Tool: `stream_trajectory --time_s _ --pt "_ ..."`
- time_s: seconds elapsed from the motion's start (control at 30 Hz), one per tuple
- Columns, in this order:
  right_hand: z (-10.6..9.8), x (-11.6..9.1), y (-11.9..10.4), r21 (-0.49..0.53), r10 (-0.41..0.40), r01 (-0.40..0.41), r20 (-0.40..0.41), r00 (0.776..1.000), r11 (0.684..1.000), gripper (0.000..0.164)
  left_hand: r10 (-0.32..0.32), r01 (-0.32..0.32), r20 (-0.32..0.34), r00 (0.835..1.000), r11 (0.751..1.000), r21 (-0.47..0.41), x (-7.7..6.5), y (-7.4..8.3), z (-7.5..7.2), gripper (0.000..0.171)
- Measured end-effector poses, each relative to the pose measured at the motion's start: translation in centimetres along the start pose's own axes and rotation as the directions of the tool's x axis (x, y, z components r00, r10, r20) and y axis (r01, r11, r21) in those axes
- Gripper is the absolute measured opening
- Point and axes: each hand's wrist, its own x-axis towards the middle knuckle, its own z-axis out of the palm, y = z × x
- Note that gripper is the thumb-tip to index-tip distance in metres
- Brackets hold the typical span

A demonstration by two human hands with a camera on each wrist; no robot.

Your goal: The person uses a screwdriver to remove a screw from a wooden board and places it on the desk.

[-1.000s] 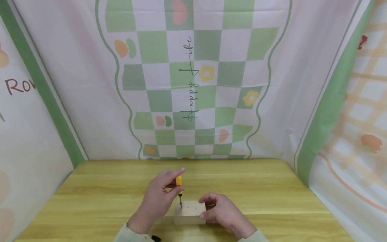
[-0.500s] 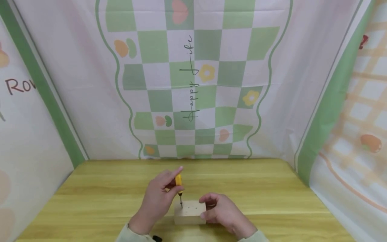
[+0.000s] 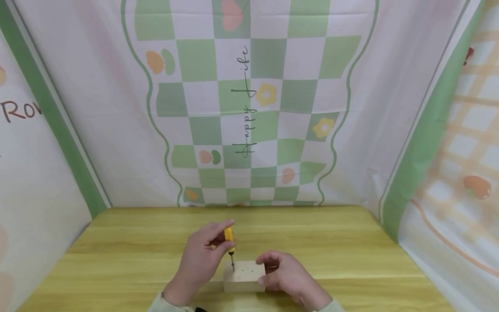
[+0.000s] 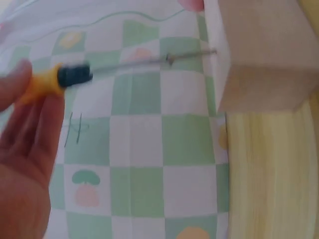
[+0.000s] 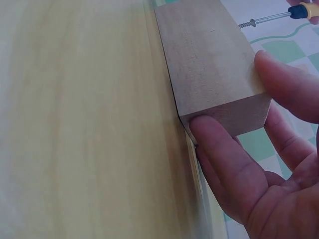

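Observation:
A pale wooden block (image 3: 244,286) lies on the table in the head view, with several small dark holes or marks on its top. My right hand (image 3: 288,277) grips its right end, and fingers press its side and edge in the right wrist view. The left hand (image 3: 199,255) pinches the yellow handle of a screwdriver (image 3: 228,234) above the block's left part, a fingertip stretched over the handle's top. Between the screwdriver's tip and the block's face stands a screw (image 5: 246,24), most of its threaded shank showing. In the left wrist view the screwdriver is blurred.
Both hands work near the front of the wood-grain table (image 3: 331,242). Behind it hangs a green and white checked cloth (image 3: 265,125), with more printed cloth on both sides. A small black object (image 3: 200,309) shows at the bottom edge by the left sleeve.
The screwdriver's handle leans slightly more to the left. The head view has shifted a little, so hands and block appear slightly lower. Both hands keep their hold.

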Motion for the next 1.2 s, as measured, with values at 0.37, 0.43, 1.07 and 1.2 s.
stream_trajectory --time_s 0.37,0.43,1.07,1.2 --pt "0.2 0.0 0.2 0.016 0.015 -0.016 0.005 1.0 1.0 0.047 -0.063 0.062 -0.02 0.998 0.996 -0.057 -0.4 0.6 0.7 0.059" --pt "0.2 0.0 0.2 0.012 0.007 -0.007 0.005 1.0 1.0 0.047 -0.071 0.069 -0.034 0.997 0.996 -0.053 -0.4 0.7 0.5 0.057" --pt "0.0 0.2 0.0 0.049 0.024 -0.025 0.016 1.0 0.998 0.045 0.09 -0.093 0.112 0.99 0.995 0.024 0.1 -0.5 -0.2 0.06" --pt "0.0 0.3 -0.1 0.038 0.02 -0.021 0.013 1.0 0.999 0.045 0.074 -0.066 0.173 0.982 0.996 -0.054 0.2 -0.5 -0.5 0.061"
